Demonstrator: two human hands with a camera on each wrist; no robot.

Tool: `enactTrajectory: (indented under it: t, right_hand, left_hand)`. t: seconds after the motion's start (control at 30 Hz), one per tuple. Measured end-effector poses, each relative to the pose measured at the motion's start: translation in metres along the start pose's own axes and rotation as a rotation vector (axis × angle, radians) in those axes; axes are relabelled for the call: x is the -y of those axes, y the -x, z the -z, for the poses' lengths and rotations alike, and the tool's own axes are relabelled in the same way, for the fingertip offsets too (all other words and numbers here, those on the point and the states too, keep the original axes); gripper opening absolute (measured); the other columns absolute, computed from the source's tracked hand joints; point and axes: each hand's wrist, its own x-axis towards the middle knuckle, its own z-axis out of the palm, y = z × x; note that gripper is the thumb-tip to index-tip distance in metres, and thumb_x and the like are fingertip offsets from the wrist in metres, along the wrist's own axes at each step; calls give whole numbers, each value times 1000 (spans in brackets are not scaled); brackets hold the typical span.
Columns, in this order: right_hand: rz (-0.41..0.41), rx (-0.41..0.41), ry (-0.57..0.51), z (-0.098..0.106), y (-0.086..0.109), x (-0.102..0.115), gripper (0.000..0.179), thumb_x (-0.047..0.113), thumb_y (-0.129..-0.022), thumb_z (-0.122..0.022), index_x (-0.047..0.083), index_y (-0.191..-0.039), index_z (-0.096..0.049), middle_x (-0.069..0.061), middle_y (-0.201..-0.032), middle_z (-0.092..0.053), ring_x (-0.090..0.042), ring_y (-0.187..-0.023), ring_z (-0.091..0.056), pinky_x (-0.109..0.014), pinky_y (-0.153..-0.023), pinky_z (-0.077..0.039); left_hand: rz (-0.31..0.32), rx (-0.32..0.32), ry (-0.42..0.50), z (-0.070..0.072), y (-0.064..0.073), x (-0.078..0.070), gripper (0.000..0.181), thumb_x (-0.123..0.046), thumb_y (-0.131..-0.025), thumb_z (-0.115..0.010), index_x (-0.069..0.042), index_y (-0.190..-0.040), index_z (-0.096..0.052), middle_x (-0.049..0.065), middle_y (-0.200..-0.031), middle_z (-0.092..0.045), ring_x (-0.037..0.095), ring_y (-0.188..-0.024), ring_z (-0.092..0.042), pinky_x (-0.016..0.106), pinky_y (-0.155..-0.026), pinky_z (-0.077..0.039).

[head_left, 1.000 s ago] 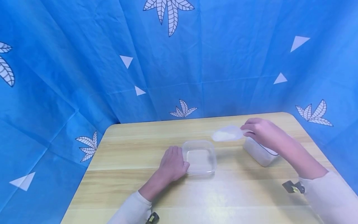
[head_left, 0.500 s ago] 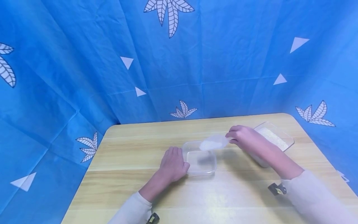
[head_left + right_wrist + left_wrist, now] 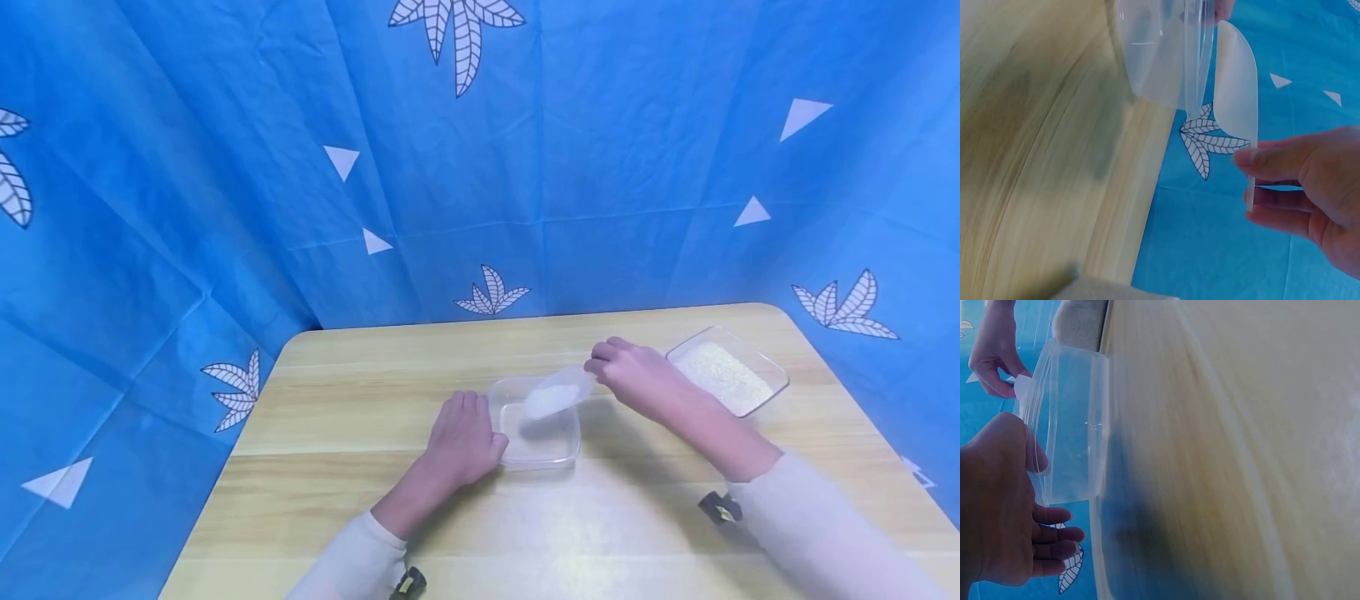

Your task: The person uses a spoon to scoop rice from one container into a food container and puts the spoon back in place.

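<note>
A clear square plastic container (image 3: 551,450) stands on the table, its floor bare where visible. My left hand (image 3: 463,437) grips its left side; in the left wrist view the thumb hooks over the rim while the fingers lie along the outside. Above this container my right hand (image 3: 633,375) holds a translucent white plastic scoop (image 3: 1235,81), thumb on one face of the handle and fingers on the other. The scoop carries a small heap of white grains (image 3: 553,398) and tilts down to the left. Farther right sits a second clear container (image 3: 778,385) of pale, rice-like grains (image 3: 720,375).
Both containers stand on a light wooden table (image 3: 337,392) with rounded far corners. A blue curtain (image 3: 622,150) with leaf and triangle prints hangs behind and beside it. The right forearm passes in front of the grain container.
My right hand has carried the scoop left from beside the grain container to over the square container, and the scoop now tips lower. My left hand has stayed on the container.
</note>
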Motion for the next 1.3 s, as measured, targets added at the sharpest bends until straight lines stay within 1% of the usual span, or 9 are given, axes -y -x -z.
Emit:
enactTrajectory:
  t: [0.17, 0.37, 0.5, 0.7, 0.83, 1.1, 1.2, 1.23, 1.3]
  right_hand:
    - [13, 9, 62, -2, -2, 2, 30, -18, -75, -73, 6, -92, -77, -8, -91, -73, -22, -81, -66, -27, -60, -58]
    - [46, 3, 95, -4, -3, 4, 29, -18, -75, -73, 5, -93, -76, -8, -91, -71, -22, -81, -63, -27, -60, -57]
    - [55, 5, 122, -4, -4, 5, 28, -17, -75, -75, 4, -93, -75, -7, -91, -70, -22, -82, -62, -26, -59, -56]
    - [96, 1, 183, -7, -6, 9, 27, -10, -74, -82, 5, -96, -76, -7, -94, -72, -22, -86, -65, -25, -61, -58]
    - [140, -44, 213, -10, -6, 10, 26, -8, -74, -82, 4, -96, -75, -6, -93, -73, -21, -85, -65, -23, -61, -57]
    - [254, -172, 291, -15, -6, 9, 22, -7, -75, -81, 2, -95, -75, -8, -90, -70, -20, -80, -61, -22, -63, -56]
    - [283, -194, 302, -16, -6, 9, 17, -10, -84, -69, 0, -96, -75, -9, -91, -69, -21, -80, -61, -23, -65, -57]
    - [290, -199, 307, -16, -6, 9, 19, -11, -89, -62, 0, -97, -75, -10, -91, -69, -21, -80, -61, -23, -65, -57]
    - [307, -210, 322, -16, -6, 9, 32, -12, -97, -46, 0, -97, -75, -10, -91, -68, -21, -81, -62, -24, -67, -58]
  left_hand:
    - [1, 10, 0, 1, -1, -1, 37, -34, -89, -46, 0, -102, -52, 10, -96, -48, 26, -93, -42, 39, -90, -41]
    - [2, 7, 2, 3, -1, -1, 39, -34, -88, -47, 1, -104, -52, 11, -96, -48, 26, -92, -42, 40, -90, -41]
    - [-1, 4, -11, 3, -1, -1, 40, -35, -89, -47, 1, -104, -52, 11, -95, -48, 26, -91, -41, 39, -89, -41]
    - [8, -1, 3, 1, 0, 0, 37, -35, -90, -49, 0, -103, -52, 10, -94, -47, 26, -91, -41, 40, -90, -40]
    - [7, 2, 3, 3, 1, 0, 37, -35, -90, -48, -1, -102, -51, 10, -94, -46, 26, -92, -41, 40, -90, -40]
    - [3, 3, -16, 5, 1, -1, 36, -36, -89, -47, -2, -99, -51, 9, -93, -45, 26, -92, -40, 40, -90, -39]
    - [6, 6, -14, 5, 1, -1, 35, -36, -88, -47, -2, -99, -50, 9, -93, -45, 26, -92, -40, 40, -91, -39]
    - [6, 7, -11, 5, 1, -1, 35, -36, -88, -47, -2, -99, -50, 9, -94, -45, 26, -92, -40, 40, -91, -39]
    - [5, 9, -7, 5, 1, -1, 35, -36, -88, -47, -2, -99, -50, 9, -94, -45, 26, -92, -40, 40, -91, -39]
